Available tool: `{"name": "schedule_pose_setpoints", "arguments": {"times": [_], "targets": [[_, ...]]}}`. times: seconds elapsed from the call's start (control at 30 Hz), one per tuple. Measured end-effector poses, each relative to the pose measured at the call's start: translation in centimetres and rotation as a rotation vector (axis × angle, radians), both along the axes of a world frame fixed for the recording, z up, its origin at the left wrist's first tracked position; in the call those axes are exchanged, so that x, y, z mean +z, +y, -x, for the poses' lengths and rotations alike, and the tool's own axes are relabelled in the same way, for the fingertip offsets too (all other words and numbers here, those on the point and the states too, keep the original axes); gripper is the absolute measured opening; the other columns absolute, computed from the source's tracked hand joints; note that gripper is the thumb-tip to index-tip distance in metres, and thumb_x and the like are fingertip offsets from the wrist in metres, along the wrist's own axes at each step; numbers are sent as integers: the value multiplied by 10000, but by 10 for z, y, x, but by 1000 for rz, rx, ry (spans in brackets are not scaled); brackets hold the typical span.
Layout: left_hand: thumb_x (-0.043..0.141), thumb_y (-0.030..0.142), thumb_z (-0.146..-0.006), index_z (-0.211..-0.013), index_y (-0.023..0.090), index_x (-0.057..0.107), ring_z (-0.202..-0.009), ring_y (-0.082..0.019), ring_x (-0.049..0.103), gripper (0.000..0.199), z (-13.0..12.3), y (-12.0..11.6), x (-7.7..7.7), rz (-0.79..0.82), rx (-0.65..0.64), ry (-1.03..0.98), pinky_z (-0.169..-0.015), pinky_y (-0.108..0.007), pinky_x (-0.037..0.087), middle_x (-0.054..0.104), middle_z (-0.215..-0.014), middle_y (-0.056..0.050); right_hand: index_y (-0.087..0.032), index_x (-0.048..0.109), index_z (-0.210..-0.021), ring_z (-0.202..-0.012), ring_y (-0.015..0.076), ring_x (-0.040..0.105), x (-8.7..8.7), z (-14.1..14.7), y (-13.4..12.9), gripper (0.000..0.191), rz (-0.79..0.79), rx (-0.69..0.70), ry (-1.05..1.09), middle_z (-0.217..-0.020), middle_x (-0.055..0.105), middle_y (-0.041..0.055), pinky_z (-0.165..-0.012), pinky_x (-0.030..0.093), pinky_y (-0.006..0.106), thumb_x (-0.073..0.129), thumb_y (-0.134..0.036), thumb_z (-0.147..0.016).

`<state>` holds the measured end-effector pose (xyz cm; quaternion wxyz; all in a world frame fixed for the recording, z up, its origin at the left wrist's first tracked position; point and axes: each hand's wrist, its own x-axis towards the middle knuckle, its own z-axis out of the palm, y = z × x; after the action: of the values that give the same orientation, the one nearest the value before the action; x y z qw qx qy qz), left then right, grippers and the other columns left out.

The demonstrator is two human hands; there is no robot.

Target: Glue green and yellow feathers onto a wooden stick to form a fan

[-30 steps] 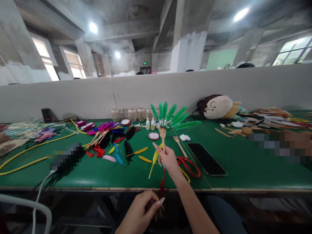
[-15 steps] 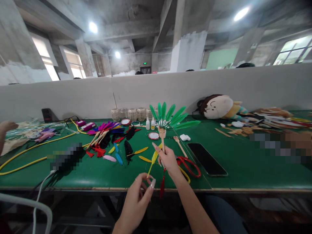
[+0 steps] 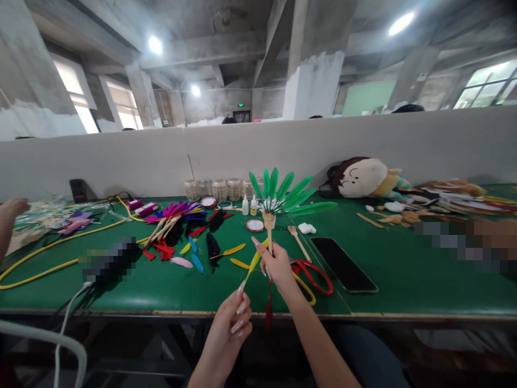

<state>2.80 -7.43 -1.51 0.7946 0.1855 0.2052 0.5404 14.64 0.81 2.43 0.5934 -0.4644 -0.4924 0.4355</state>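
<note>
My right hand [image 3: 278,265] is closed round the wooden handle of a small feather fan [image 3: 270,229]. Green feathers [image 3: 285,186] spread upward and to the right from the fan's head, and a dark red tassel [image 3: 269,311] hangs below my hand. A yellow feather [image 3: 253,262] slants down from the fingers of that same hand. Its thin lower end is pinched between the thumb and fingertips of my left hand [image 3: 231,318], just over the table's front edge. Red-handled scissors [image 3: 314,276] lie beside my right wrist, partly hidden by it.
Loose feathers [image 3: 196,263] and several tasselled fans [image 3: 165,229] lie to the left. Glue bottles [image 3: 245,206] and glass jars [image 3: 234,188] stand behind. A phone [image 3: 343,264], a wooden stick [image 3: 299,243] and a plush doll [image 3: 361,178] are to the right. Another person's hand [image 3: 14,210] shows far left.
My left hand has turned and its fingers have closed up along the yellow feather's lower end. The fan has shifted slightly right; my right hand keeps its hold.
</note>
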Motion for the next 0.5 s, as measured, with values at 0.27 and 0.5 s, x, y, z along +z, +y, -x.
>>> {"name": "schedule_pose_setpoints", "arguments": {"times": [0.27, 0.5], "targets": [[571, 3, -693, -797, 89, 537, -387, 26, 314, 140, -6, -9, 7, 191, 112, -136, -321, -76, 203, 336, -571, 74, -184, 418, -563, -269, 54, 365, -5, 2, 3, 406, -7, -28, 0, -395, 317, -103, -254, 231, 160, 663, -507, -578], [737, 272, -599, -688, 140, 489, -361, 15, 239, 295, -13, -7, 1, 32, 212, 51, -344, -107, 206, 343, -497, 92, -180, 425, -556, -271, 51, 360, -4, 5, 1, 421, 10, -33, 5, -389, 312, -101, -255, 228, 160, 674, -519, -558]]}}
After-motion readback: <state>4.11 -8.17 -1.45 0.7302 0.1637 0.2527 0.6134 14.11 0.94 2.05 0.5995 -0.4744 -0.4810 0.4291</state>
